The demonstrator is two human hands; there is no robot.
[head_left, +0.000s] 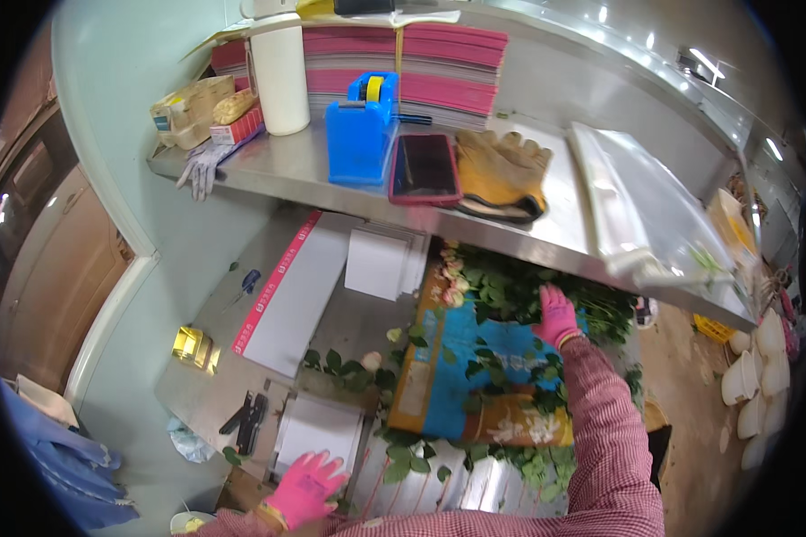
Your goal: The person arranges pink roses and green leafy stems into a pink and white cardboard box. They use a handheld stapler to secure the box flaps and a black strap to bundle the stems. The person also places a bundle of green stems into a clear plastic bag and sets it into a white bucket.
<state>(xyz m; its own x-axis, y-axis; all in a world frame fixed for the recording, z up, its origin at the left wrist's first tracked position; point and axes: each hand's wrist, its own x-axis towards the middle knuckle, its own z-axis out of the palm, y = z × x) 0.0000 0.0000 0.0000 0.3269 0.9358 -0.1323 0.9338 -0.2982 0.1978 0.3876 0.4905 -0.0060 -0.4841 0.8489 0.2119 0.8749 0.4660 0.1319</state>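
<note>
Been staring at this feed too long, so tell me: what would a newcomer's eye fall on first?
Probably the bright pink gloves: the right hand at the leaves just below the shelf, the left hand near the white pad at lower left. Next, the blue tape dispenser on the shelf, before a tall pink-and-grey stack.

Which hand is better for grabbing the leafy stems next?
Probably the right hand: it's at the leafy stems, while the left hand is farther away, near the white sheets.
</note>
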